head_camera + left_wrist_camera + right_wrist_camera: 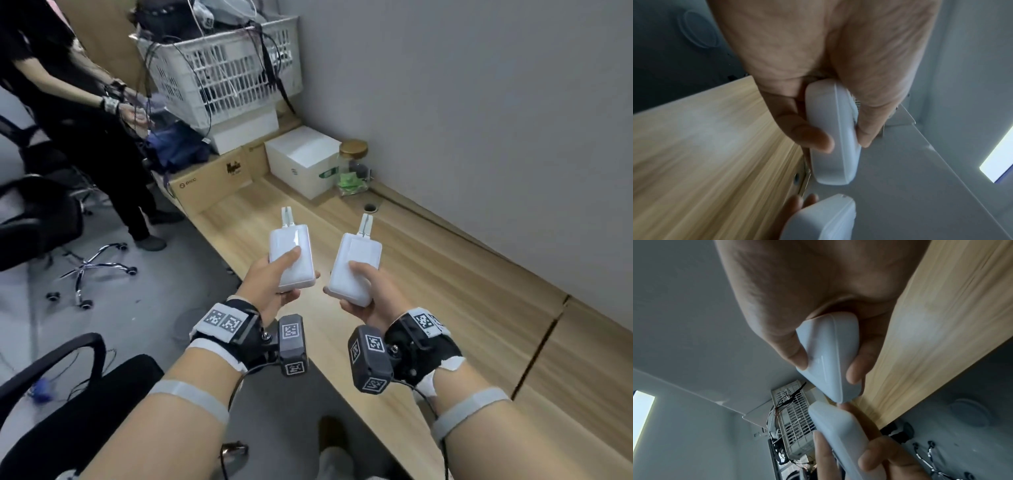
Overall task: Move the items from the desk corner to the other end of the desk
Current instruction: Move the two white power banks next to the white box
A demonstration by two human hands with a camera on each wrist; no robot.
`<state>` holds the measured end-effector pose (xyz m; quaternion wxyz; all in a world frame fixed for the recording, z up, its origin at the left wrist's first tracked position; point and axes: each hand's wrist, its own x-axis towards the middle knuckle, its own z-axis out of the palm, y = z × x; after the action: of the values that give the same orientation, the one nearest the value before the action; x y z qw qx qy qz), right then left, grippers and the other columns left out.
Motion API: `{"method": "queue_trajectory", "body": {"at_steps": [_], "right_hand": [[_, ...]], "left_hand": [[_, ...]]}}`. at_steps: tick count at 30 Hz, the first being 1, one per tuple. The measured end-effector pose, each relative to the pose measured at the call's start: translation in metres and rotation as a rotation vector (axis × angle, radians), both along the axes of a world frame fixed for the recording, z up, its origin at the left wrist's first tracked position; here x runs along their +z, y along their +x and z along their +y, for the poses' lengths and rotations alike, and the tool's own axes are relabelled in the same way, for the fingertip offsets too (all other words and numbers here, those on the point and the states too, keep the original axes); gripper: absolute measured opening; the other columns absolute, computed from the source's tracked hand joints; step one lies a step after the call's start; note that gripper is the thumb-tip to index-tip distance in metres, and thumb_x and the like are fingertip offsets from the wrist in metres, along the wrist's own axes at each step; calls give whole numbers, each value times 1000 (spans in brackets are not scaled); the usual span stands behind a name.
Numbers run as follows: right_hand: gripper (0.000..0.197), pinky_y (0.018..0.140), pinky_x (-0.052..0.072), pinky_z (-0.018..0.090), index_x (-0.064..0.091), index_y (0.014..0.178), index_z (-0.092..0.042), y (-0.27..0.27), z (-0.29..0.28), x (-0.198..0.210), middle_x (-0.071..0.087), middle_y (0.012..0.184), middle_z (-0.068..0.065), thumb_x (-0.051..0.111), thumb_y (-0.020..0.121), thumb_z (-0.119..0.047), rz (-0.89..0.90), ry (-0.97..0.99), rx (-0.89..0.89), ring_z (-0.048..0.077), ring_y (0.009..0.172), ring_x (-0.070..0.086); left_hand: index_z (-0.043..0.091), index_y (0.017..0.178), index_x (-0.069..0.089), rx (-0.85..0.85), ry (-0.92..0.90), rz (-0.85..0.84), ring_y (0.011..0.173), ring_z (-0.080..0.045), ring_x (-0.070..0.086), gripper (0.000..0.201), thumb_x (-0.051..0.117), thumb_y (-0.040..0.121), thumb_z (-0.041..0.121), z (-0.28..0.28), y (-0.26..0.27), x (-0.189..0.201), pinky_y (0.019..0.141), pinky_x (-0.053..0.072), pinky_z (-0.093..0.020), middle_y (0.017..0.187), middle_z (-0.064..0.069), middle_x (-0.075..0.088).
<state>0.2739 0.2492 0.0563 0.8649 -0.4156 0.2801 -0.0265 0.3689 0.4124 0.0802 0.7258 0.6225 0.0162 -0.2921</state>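
I hold two flat white power-bank-like devices above the wooden desk [445, 274], each with a short strap at its far end. My left hand [274, 277] grips the left device [294, 250], thumb on top. My right hand [368, 291] grips the right device [356, 263] the same way. In the left wrist view my left hand [840, 139] pinches its device [830, 129] edge-on, and the other device [822, 219] shows at the bottom. In the right wrist view my right hand [828, 369] clasps its device [828, 356], with the left one [842, 431] below.
At the desk's far end stand a white box [301, 161], a glass jar with a gold lid [352, 168], cardboard boxes [212, 181] and a white basket [222, 68] full of cables. Another person [68, 102] stands at left beside office chairs [41, 219].
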Motion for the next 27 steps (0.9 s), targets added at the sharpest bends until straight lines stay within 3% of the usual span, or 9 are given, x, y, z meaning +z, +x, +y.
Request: {"method": "queue_trajectory", "body": {"at_steps": [5, 9, 17, 19, 23, 25, 27], "right_hand": [[40, 49, 54, 27, 47, 128, -20, 96, -15, -18, 66, 119, 14, 62, 92, -27, 16, 75, -57, 41, 100, 71], [35, 51, 54, 29, 49, 126, -22, 158, -25, -25, 67, 113, 11, 61, 93, -27, 34, 105, -115, 43, 114, 64], [40, 55, 55, 30, 49, 130, -19, 283, -29, -43, 67, 115, 12, 61, 93, -26, 68, 95, -184, 42, 113, 64], [39, 56, 56, 32, 49, 130, -19, 319, -24, -53, 67, 115, 12, 60, 93, -26, 113, 68, -197, 39, 108, 68], [35, 58, 59, 34, 48, 130, -13, 390, -12, -82, 67, 100, 10, 56, 97, -22, 245, 9, -214, 22, 67, 74], [31, 65, 59, 38, 48, 128, -12, 419, -7, -100, 67, 100, 11, 53, 98, -19, 316, -23, -192, 21, 62, 73], [28, 70, 59, 41, 49, 127, -15, 445, -3, -113, 67, 107, 12, 52, 99, -18, 386, -49, -177, 23, 68, 74]], "left_hand": [[13, 129, 55, 112, -7, 39, 95, -28, 76, 41, 68, 95, 31, -2, 100, 8, 51, 42, -22, 103, -11, 74], [16, 134, 53, 154, -52, 62, 93, -27, 76, 43, 67, 96, 29, -3, 170, 11, 50, 47, -21, 118, -13, 70], [8, 139, 49, 95, -72, 161, 103, -34, 73, 51, 69, 94, 21, -12, 314, -37, 58, 57, -28, 131, -22, 64], [5, 137, 48, 73, -47, 204, 104, -37, 73, 51, 70, 93, 19, -16, 354, -58, 57, 57, -28, 129, -24, 64], [3, 134, 46, -11, 42, 253, 105, -42, 71, 50, 70, 94, 21, -21, 436, -103, 57, 56, -30, 125, -24, 65], [6, 135, 44, -52, 115, 243, 100, -42, 72, 53, 71, 93, 23, -24, 469, -125, 57, 53, -31, 121, -23, 67], [10, 131, 46, -81, 167, 237, 82, -33, 74, 47, 71, 93, 21, -27, 494, -142, 56, 52, -30, 113, -18, 69]]}}
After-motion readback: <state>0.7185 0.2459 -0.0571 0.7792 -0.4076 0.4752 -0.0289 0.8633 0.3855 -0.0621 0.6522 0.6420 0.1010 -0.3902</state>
